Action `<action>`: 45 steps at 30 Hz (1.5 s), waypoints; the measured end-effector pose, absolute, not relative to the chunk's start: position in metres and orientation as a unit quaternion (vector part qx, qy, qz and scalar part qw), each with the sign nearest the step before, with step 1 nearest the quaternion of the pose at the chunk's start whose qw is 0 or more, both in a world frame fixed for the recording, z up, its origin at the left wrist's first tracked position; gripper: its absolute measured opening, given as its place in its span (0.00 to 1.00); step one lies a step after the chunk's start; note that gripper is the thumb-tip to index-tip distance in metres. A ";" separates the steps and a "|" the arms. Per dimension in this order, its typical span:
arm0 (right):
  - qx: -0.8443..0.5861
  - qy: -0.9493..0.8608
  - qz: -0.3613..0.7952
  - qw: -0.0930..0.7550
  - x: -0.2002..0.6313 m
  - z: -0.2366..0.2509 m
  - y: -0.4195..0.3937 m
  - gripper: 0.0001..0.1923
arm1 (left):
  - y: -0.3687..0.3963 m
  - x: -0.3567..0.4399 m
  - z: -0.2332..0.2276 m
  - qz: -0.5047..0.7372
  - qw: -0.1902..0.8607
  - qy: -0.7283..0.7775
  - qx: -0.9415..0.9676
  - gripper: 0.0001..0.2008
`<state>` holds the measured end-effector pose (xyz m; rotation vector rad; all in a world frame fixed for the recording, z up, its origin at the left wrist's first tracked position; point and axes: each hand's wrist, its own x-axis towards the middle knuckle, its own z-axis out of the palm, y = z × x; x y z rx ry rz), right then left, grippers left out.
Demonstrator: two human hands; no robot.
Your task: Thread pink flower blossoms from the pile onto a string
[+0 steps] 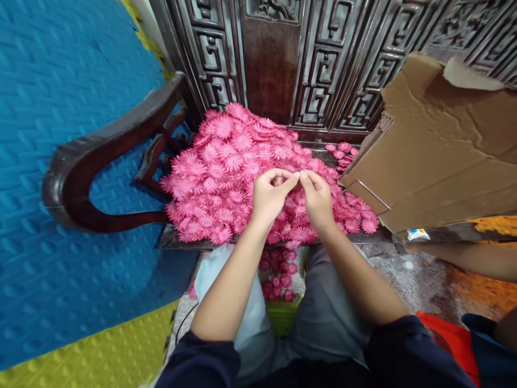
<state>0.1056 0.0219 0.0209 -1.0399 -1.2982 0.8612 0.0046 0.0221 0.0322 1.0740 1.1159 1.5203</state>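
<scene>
1. My left hand [270,195] and right hand [317,197] met above the pink flower pile [226,178] on the wooden chair [109,156].
2. Both hands' fingers [289,182] pinched one pink flower [294,171] between them.

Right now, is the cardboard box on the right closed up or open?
Open: the cardboard box lies tipped, flaps spread beside the pink flower pile. Its contents cannot be told.

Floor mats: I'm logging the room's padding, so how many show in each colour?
Blue floor mat: 1
Yellow floor mat: 1
Total: 2
A thin yellow strip at the top edge may be another; too little shows to tell.
</scene>
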 end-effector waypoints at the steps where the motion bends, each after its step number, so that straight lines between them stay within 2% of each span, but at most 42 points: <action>1: -0.447 -0.550 0.371 0.600 0.107 0.020 0.023 0.10 | 0.023 0.004 0.032 0.614 0.473 0.450 0.443 0.05; 10: -0.452 -0.476 0.417 0.629 0.108 0.018 0.027 0.08 | 0.027 0.001 0.031 0.578 0.545 0.404 0.453 0.05; 14: -0.456 -0.435 0.438 0.641 0.110 0.015 0.030 0.07 | 0.028 -0.003 0.033 0.563 0.545 0.405 0.471 0.07; 20: -0.477 -0.316 0.497 0.652 0.111 0.011 0.037 0.08 | 0.029 -0.001 0.033 0.580 0.436 0.456 0.516 0.10; 25: -0.511 -0.214 0.493 0.671 0.128 0.011 0.048 0.08 | 0.036 -0.011 0.028 0.635 0.357 0.498 0.471 0.10; 28: -0.528 -0.195 0.453 0.691 0.141 0.014 0.053 0.06 | 0.044 -0.025 0.023 0.682 0.238 0.538 0.435 0.12; 31: -0.513 -0.248 0.424 0.704 0.142 0.017 0.052 0.06 | 0.051 -0.033 0.017 0.666 0.149 0.575 0.451 0.11; 34: -0.493 -0.304 0.437 0.688 0.130 0.017 0.045 0.07 | 0.051 -0.030 0.013 0.618 0.153 0.606 0.477 0.06; 39: -0.484 -0.339 0.491 0.640 0.111 0.012 0.035 0.10 | 0.031 -0.010 0.026 0.587 0.110 0.602 0.531 0.06; 45: -0.454 -0.385 0.469 0.652 0.109 0.010 0.031 0.10 | 0.018 0.005 0.035 0.521 0.178 0.535 0.641 0.05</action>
